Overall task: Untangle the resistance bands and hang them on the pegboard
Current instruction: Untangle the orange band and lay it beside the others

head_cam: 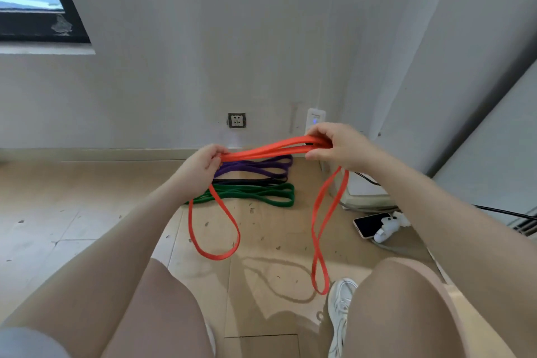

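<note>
Behind left hand (200, 168), purple band (258, 167) half-hidden

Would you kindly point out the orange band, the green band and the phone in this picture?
orange band (267, 150), head view, on the strands stretched between the hands.
green band (261, 193), head view, on its folded strands on the floor.
phone (369, 224), head view, on its dark screen.

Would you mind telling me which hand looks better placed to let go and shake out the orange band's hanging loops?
Probably the left hand: it pinches only one end of the orange band, while the right hand holds the gathered strands and can keep them together.
</note>
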`<action>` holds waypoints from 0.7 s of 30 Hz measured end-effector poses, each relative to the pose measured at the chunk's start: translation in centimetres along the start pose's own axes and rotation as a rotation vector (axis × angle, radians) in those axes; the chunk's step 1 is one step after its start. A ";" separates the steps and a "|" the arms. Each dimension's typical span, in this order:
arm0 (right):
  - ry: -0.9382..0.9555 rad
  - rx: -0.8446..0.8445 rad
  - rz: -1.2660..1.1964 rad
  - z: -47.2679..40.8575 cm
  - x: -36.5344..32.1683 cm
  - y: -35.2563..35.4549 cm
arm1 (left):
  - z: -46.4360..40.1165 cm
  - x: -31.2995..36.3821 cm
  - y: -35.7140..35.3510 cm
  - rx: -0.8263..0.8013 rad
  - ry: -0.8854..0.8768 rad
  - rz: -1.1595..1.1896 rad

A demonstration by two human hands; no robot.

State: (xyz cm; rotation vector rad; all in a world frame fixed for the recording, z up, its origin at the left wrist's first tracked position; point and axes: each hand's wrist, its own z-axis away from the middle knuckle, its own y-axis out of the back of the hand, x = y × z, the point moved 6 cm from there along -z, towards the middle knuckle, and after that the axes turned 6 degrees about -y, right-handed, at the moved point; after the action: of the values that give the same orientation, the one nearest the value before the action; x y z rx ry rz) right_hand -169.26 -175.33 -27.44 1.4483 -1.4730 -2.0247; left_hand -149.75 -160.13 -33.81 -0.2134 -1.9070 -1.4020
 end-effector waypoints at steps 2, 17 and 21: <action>0.010 -0.019 0.057 -0.1 -0.6 -0.3 | 0.4 -0.7 -1.3 -0.179 0.041 -0.044; 0.017 -0.025 -0.059 -0.5 -0.3 -4.0 | -0.7 6.8 -4.4 -0.189 -0.166 0.236; 0.022 -0.191 0.004 -0.1 1.4 -5.6 | -0.1 7.9 -4.2 -0.120 -0.267 0.136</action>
State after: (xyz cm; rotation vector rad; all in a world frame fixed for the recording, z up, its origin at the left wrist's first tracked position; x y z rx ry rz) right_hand -168.01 -173.72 -32.88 1.3843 -1.2348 -2.0760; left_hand -157.61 -164.09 -31.86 -0.6041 -1.9794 -1.4542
